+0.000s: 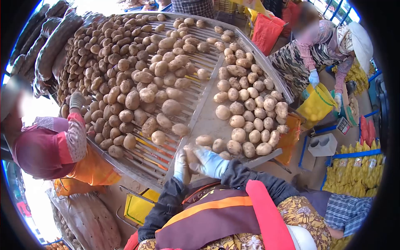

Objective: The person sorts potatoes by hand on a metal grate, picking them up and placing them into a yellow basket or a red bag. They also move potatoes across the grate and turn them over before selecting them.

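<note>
Both my hands wear pale gloves at the near edge of a metal sorting table [206, 121]. My left hand [181, 166] and my right hand [211, 162] close together around one potato [191, 157], held just above the table's rim. Loose potatoes [239, 135] lie right beyond my right hand on the flat tray part. A large heap of potatoes [137, 71] covers the roller bars to the left and far side.
A person in a red top [50, 146] stands at the left, one gloved hand on the heap. Another person [321, 50] at the right holds a yellow bag [316, 104]. Filled sacks [54, 41] lie far left. Orange bags [287, 139] hang at the table's edge.
</note>
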